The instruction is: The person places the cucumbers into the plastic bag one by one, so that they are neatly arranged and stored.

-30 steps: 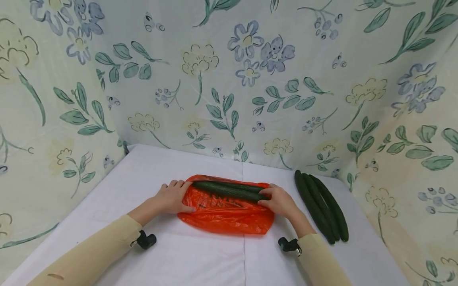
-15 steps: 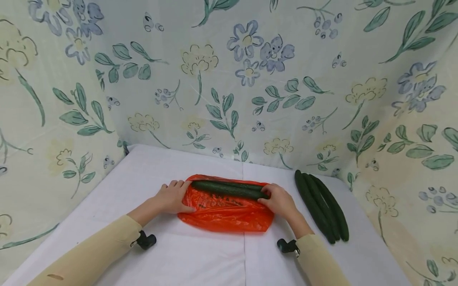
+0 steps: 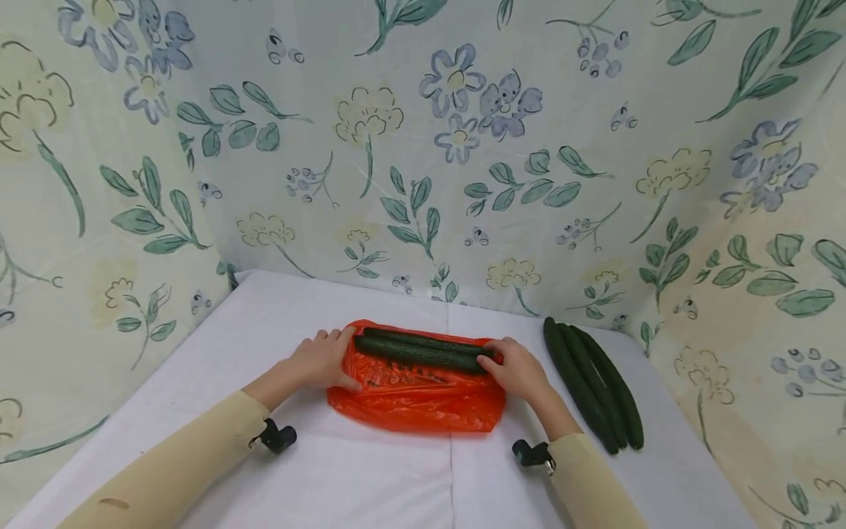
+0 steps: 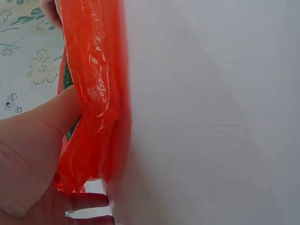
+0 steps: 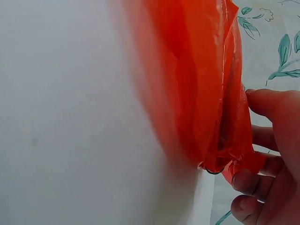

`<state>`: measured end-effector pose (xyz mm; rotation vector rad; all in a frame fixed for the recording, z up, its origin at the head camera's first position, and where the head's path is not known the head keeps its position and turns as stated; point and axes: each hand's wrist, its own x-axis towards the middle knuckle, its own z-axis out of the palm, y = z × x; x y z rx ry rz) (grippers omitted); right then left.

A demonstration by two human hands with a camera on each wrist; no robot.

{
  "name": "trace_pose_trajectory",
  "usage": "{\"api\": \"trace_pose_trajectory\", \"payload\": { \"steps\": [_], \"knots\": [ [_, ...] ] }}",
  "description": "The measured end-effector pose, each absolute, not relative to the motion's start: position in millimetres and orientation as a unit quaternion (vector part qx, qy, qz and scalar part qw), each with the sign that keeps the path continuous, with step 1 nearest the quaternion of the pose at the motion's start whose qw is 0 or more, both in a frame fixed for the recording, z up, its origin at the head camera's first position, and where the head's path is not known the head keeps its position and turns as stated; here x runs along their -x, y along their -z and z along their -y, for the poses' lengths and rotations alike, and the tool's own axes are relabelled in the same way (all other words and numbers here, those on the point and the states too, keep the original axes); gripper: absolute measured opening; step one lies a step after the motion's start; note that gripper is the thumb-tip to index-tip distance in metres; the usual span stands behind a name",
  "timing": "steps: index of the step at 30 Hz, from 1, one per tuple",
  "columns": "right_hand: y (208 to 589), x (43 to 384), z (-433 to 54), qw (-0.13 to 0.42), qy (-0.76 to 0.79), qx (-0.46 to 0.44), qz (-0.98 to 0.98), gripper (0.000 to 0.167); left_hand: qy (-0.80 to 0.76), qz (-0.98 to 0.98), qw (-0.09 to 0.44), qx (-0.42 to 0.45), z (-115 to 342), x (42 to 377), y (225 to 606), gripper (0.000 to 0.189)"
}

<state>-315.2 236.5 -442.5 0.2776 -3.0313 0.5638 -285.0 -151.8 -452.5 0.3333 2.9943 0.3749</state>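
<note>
Two dark green cucumbers lie side by side on top of a red plastic bag (image 3: 423,411): a front cucumber (image 3: 416,356) and a rear cucumber (image 3: 423,339). My left hand (image 3: 322,360) grips the bag's left end, thumb in front and fingers behind. In the left wrist view its thumb (image 4: 61,110) passes behind a fold of the red film. At the other end, my right hand (image 3: 518,371) holds the cucumbers' right tips between thumb and curled fingers. The right wrist view shows the right hand's fingers (image 5: 255,183) against the bag's crumpled end; the cucumbers are mostly hidden there.
Several more cucumbers (image 3: 591,386) lie together on the right of the white-covered table (image 3: 370,485). A floral curtain (image 3: 423,184) hangs behind and along both sides.
The front cucumber has rolled slightly toward me and shifted left, so more of the rear one shows. My right fingers have shifted a little on the tips; my left hand has risen slightly.
</note>
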Motion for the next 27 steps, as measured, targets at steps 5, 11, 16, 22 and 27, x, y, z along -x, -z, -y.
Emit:
{"api": "trace_pose_trajectory", "payload": {
  "steps": [5,11,16,22,27],
  "knots": [
    [441.7,317.1,-233.9,0.026,-0.169,-0.080,0.982,0.046,-0.135,-0.984,0.056,-0.104,152.3,291.9,453.6,0.118],
    [441.4,318.3,-232.3,0.020,-0.172,-0.064,0.983,0.052,-0.141,-0.983,0.054,-0.104,152.3,295.2,455.3,0.117],
    [442.7,319.2,-232.8,0.017,-0.177,-0.056,0.982,0.056,-0.139,-0.983,0.055,-0.104,151.3,295.2,455.0,0.117],
    [447.3,318.3,-236.4,0.017,-0.197,-0.056,0.979,0.056,-0.138,-0.983,0.057,-0.106,152.1,293.7,455.3,0.117],
    [451.5,316.2,-240.4,0.019,-0.216,-0.057,0.974,0.058,-0.134,-0.983,0.061,-0.107,154.4,291.8,457.0,0.118]
  ]
}}
